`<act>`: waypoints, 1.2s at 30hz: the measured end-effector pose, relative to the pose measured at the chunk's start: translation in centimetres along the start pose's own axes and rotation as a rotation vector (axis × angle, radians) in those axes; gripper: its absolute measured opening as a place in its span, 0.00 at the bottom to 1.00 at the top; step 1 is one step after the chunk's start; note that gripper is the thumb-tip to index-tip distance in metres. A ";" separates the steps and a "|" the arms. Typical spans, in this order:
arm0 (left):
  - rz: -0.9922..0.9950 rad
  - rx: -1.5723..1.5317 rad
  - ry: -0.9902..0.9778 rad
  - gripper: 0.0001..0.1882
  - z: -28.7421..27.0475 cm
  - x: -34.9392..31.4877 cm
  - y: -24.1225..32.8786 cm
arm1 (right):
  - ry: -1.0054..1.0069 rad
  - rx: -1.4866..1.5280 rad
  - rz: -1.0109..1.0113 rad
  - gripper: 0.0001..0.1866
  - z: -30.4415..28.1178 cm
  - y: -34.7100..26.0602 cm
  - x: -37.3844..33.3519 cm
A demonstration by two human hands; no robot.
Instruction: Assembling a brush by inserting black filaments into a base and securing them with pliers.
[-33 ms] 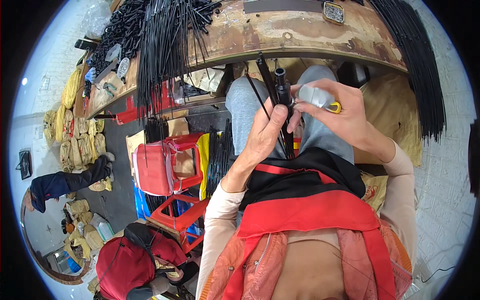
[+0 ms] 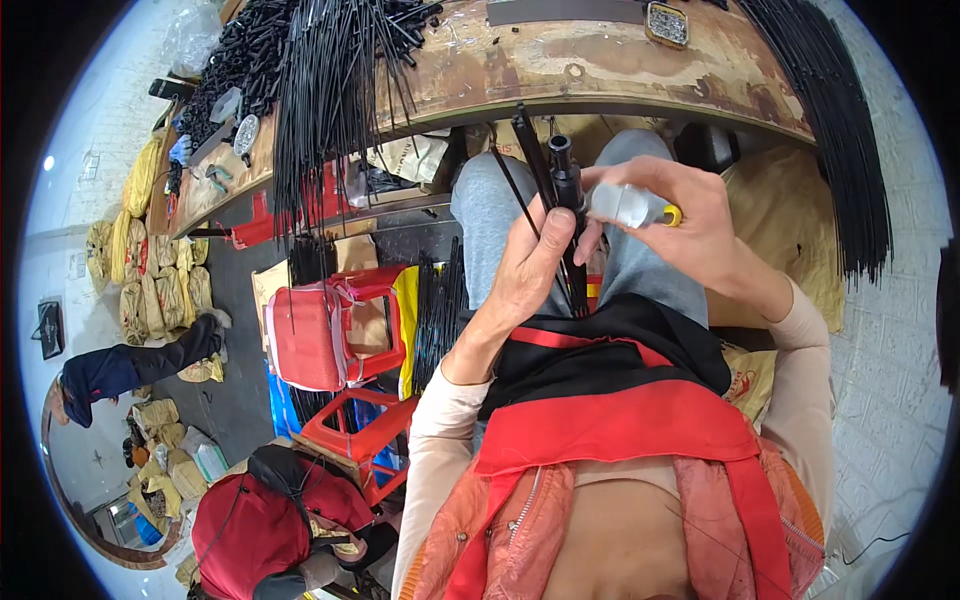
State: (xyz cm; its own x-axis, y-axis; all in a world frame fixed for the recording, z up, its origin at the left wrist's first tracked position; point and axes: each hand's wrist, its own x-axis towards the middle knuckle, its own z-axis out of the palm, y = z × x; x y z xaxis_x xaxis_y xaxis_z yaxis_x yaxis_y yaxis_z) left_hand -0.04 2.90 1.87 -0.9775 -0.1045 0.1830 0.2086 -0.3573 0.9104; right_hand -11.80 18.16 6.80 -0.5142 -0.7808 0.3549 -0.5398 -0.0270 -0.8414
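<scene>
My left hand (image 2: 535, 262) is closed around a black tubular fitting (image 2: 564, 172) with an open round top, held over my lap. Thin black rods (image 2: 537, 165) run alongside it on the left, close to the fingers. In my right hand (image 2: 690, 210) is a screwdriver with a clear handle (image 2: 627, 205) and a yellow end. It lies sideways, pointing toward the fitting's right side. My fingers and the handle hide its tip.
A worn wooden bench (image 2: 560, 75) spans the far side, with hanging bundles of black rods (image 2: 330, 110), a pile of black parts (image 2: 240, 70) and a small tray (image 2: 668, 24). Red stools (image 2: 350, 430) stand to the left. Another person (image 2: 120, 370) is farther left.
The screwdriver handle has turned and sits slightly lower in the right hand. The left hand and the fitting stay in place.
</scene>
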 end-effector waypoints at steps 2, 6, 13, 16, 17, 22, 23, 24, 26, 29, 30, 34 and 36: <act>-0.088 -0.009 0.002 0.31 0.0 -0.1 0.6 | -0.055 -0.014 -0.111 0.11 -0.9 0.3 1.0; -0.039 0.026 -0.016 0.37 -0.3 0.1 0.0 | -0.246 0.117 -0.049 0.13 -1.0 1.0 2.3; -0.048 -0.053 -0.009 0.42 -0.5 1.0 -0.2 | -0.315 0.250 0.552 0.11 -2.4 -0.4 1.0; -0.023 -0.103 -0.031 0.38 -1.3 1.3 -0.3 | -0.508 0.053 0.673 0.12 -4.1 -2.7 -1.0; -0.036 -0.085 -0.059 0.36 -1.5 1.2 -0.5 | -0.508 0.053 0.674 0.12 -4.1 -3.2 -1.2; -0.074 -0.110 -0.063 0.33 -0.7 0.9 -0.5 | -0.470 0.072 0.408 0.16 -4.1 -2.4 -2.2; -0.087 -0.109 -0.077 0.33 -0.6 0.8 -0.5 | -0.469 0.070 0.407 0.16 -4.4 -2.7 -2.1; -0.088 -0.108 -0.077 0.33 -0.6 0.8 -0.5 | -0.519 0.065 0.459 0.16 -4.8 -3.2 -1.8; -0.053 -0.119 -0.148 0.27 -0.2 0.7 -0.4 | -0.565 0.059 0.515 0.16 -5.6 -4.7 -1.0; -0.048 -0.068 -0.132 0.24 -1.0 0.2 -0.7 | -0.742 0.052 0.794 0.15 -5.6 -5.1 0.6; -0.044 -0.051 -0.063 0.23 -1.0 -0.1 -0.4 | -0.735 0.053 0.800 0.15 -5.4 -4.6 0.7; -0.021 -0.028 -0.038 0.24 -0.6 -0.1 0.9 | -0.844 -0.029 0.714 0.21 -5.2 -3.8 0.9; -0.044 -0.038 -0.119 0.30 -0.7 0.2 1.1 | -0.852 -0.047 0.730 0.22 -5.4 -4.0 0.7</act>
State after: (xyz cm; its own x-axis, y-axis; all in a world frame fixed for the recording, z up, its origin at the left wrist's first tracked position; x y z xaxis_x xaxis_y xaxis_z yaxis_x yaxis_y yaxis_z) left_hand -0.01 1.83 2.68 -0.9819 0.0224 0.1879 0.1640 -0.3944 0.9042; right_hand -13.60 21.11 12.57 -0.1032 -0.7723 -0.6269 -0.3291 0.6213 -0.7112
